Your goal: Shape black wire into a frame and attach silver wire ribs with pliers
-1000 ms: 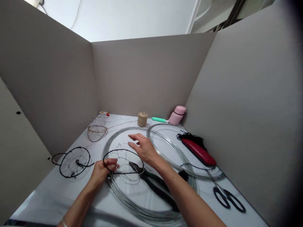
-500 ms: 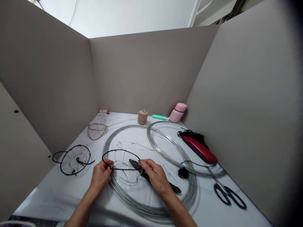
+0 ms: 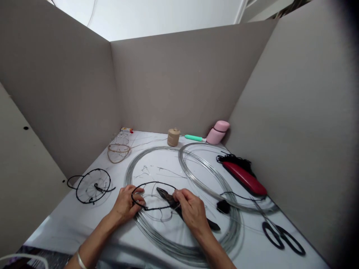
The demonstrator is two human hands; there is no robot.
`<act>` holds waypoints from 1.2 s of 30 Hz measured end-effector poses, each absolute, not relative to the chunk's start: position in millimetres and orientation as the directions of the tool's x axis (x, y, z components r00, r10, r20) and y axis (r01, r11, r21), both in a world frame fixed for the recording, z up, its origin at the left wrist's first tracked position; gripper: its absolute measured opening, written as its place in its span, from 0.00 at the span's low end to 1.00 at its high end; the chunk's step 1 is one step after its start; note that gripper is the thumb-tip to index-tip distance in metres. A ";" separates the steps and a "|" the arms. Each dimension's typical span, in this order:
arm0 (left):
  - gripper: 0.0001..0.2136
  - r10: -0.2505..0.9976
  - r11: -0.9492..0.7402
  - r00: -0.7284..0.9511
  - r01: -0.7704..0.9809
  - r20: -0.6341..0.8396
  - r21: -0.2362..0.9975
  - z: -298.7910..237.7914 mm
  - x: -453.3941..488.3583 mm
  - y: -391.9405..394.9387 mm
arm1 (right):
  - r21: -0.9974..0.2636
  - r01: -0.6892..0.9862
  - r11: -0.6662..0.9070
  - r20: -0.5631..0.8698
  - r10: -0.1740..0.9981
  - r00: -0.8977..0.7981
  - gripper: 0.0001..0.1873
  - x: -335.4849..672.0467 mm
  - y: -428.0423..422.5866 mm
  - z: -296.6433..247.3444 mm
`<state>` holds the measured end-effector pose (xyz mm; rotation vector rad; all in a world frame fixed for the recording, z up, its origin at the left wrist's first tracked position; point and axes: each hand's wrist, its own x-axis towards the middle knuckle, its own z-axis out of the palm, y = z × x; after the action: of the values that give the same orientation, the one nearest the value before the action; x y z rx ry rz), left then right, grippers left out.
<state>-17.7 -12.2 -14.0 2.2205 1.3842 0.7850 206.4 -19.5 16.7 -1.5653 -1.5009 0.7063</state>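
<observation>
"Since the picture from a second ago, the right grip is coming down from over the black ring and is now taking its right edge."

"How is it holding?"

"Narrowly: thumb and fingertips are pinching the rim. The left grip is curling loosely at the left edge, its fingers parted; whether they are pinching, I'm not managing to tell."

"So where is the ring sitting?"

"It is spanning the space between the two hands, with thin wires trailing from its rim. Pliers are lying partly behind it, their head showing through the ring and their handles running under the right hand."

"And around that?"

"One large wire coil is circling the pliers on the table. Another coil is overlapping it on the far right, and a black bundle is resting near where they are crossing."

"Further out?"

"Scissors are lying on the near right, with a red case beyond them. To the left, a second black ring is resting. At the far side, a twine spool, a green handle and a pink bottle are lining up."
</observation>
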 end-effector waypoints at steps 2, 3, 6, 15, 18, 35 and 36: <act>0.09 0.910 -0.407 0.361 0.675 0.205 0.615 -11.9 -17.4 -11.5 | -0.818 0.570 0.072 0.197 0.967 0.160 0.17 208.1 -21.2 16.1; 0.10 0.913 -0.396 0.362 0.675 0.189 0.623 -10.8 -17.4 -11.3 | -0.792 0.606 0.077 0.224 0.959 0.171 0.17 208.7 -21.8 16.0; 0.11 0.923 -0.365 0.347 0.655 0.166 0.662 -8.4 -19.5 -11.4 | -0.711 0.698 0.088 0.278 0.947 0.164 0.18 208.7 -22.2 16.4; 0.12 0.986 -0.144 0.135 0.352 0.102 0.925 7.9 -50.1 -7.4 | -0.673 0.735 0.078 0.245 0.962 0.122 0.19 203.2 -19.7 20.2; 0.14 0.989 -0.143 0.073 0.245 0.129 0.959 21.5 -48.7 -1.4 | -0.671 0.737 0.077 0.243 0.962 0.121 0.20 202.7 -20.6 22.0; 0.30 0.994 0.082 0.080 -0.177 -0.068 0.981 8.1 2.5 21.0 | -0.855 0.518 0.018 0.150 0.965 0.213 0.19 199.7 -20.2 11.0; 0.28 0.999 0.035 0.036 -0.166 -0.030 0.985 5.5 -1.3 19.3 | -0.855 0.519 0.016 0.151 0.964 0.218 0.18 200.0 -20.0 10.7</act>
<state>-1.3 19.3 5.5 1.0776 1.0766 1.2355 200.0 -20.0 10.7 -1.6265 -1.4203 0.6468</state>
